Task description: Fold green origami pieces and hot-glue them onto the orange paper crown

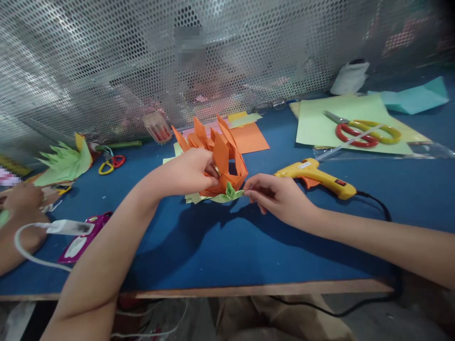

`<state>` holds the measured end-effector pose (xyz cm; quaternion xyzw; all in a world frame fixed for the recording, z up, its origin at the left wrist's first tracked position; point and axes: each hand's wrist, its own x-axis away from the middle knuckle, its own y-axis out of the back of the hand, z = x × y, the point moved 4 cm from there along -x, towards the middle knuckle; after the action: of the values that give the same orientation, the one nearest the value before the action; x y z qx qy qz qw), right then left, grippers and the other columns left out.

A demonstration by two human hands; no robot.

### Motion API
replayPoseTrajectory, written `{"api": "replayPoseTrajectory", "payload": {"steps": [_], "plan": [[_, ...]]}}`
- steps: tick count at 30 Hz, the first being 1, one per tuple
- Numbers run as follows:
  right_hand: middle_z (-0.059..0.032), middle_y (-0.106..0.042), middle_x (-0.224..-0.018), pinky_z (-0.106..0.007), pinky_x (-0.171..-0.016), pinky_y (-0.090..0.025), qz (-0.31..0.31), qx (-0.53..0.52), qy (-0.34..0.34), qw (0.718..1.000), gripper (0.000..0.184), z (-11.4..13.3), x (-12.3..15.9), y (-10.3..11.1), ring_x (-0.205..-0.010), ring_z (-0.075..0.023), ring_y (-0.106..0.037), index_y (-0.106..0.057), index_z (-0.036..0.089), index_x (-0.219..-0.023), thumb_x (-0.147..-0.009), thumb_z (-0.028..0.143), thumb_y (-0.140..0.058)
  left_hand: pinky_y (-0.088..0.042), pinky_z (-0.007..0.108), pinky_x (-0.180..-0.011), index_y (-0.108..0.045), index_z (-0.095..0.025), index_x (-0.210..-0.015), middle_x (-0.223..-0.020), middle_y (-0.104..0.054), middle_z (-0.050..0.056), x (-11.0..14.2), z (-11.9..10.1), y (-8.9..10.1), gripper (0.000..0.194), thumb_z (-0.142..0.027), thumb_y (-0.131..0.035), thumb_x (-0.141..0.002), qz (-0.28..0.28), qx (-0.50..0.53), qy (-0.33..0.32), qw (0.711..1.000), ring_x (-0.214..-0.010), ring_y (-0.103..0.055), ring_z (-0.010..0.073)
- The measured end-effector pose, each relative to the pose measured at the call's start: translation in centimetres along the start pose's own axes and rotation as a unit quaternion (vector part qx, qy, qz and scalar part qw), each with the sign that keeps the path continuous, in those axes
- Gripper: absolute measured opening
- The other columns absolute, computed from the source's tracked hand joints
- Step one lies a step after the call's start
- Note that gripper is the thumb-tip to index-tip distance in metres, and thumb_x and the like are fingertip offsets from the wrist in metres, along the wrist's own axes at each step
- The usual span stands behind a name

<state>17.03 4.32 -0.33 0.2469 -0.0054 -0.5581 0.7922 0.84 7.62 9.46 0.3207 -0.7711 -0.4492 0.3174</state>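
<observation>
An orange folded-paper flower (223, 158) with pale green paper leaves (227, 194) at its base sits on the blue table (220, 246). My left hand (190, 173) is closed on the flower's left side, fingers pinching an orange petal near the base. My right hand (279, 196) pinches the tip of a green leaf at the flower's right. A yellow glue gun (316, 177) lies just behind my right hand, its black cord trailing right.
Red and yellow scissors (366, 132) lie on green paper sheets (320, 125) at back right. An orange sheet (250, 137) lies behind the flower. Another person's hand (21, 199) rests at far left near a green paper flower (66, 161). A perforated metal screen (106, 61) stands behind.
</observation>
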Motion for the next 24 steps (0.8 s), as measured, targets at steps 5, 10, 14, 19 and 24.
{"api": "replayPoseTrajectory", "payload": {"steps": [5, 10, 14, 19, 24], "plan": [[0.0038, -0.057, -0.061, -0.021, -0.046, -0.041, -0.004, 0.006, -0.003, 1.000, 0.017, 0.13, -0.03, -0.01, -0.043, -0.0079, -0.052, -0.057, 0.020, -0.087, -0.089, 0.035, -0.052, -0.039, 0.020, -0.052, -0.063, -0.014, -0.068, -0.062, -0.064, -0.001, 0.04, -0.51, -0.57, 0.013, -0.011, -0.050, -0.067, 0.020, 0.025, -0.017, 0.999, -0.061, -0.060, 0.0137], [0.0051, -0.056, -0.056, -0.022, -0.047, -0.040, -0.011, 0.018, -0.008, 1.000, 0.017, -0.08, -0.07, 0.06, -0.042, -0.0085, -0.052, -0.057, 0.020, -0.088, -0.089, 0.037, -0.053, -0.039, 0.021, -0.053, -0.062, -0.014, -0.065, -0.061, -0.063, -0.001, -0.01, -0.51, -0.83, 0.013, -0.009, -0.049, -0.066, 0.020, 0.017, -0.024, 0.999, -0.060, -0.058, 0.0138], [0.0054, -0.055, -0.056, -0.022, -0.046, -0.040, -0.009, 0.024, -0.008, 1.000, 0.018, -0.19, -0.03, 0.07, -0.042, -0.0084, -0.051, -0.057, 0.020, -0.088, -0.089, 0.038, -0.053, -0.039, 0.019, -0.052, -0.063, -0.014, -0.067, -0.063, -0.063, -0.002, 0.08, -0.62, -0.70, 0.013, -0.010, -0.051, -0.067, 0.012, 0.035, -0.023, 0.999, -0.060, -0.057, 0.0126], [0.0038, -0.057, -0.059, -0.022, -0.047, -0.040, -0.001, 0.033, -0.002, 0.999, 0.016, 0.03, 0.01, 0.11, -0.043, -0.0085, -0.051, -0.057, 0.019, -0.086, -0.088, 0.033, -0.050, -0.040, 0.018, -0.053, -0.063, -0.014, -0.066, -0.063, -0.063, -0.003, 0.02, -0.82, -0.61, 0.012, -0.010, -0.051, -0.067, 0.009, 0.055, -0.022, 0.998, -0.060, -0.057, 0.0110], [0.0036, -0.056, -0.057, -0.022, -0.047, -0.039, 0.010, 0.047, 0.000, 0.999, 0.011, 0.16, 0.09, 0.12, -0.043, -0.0086, -0.050, -0.056, 0.019, -0.082, -0.086, 0.026, -0.049, -0.039, 0.019, -0.054, -0.065, -0.014, -0.071, -0.065, -0.065, -0.002, -0.16, -0.67, -0.68, 0.014, -0.010, -0.052, -0.068, 0.002, 0.048, -0.022, 0.999, -0.062, -0.059, 0.0125]]}}
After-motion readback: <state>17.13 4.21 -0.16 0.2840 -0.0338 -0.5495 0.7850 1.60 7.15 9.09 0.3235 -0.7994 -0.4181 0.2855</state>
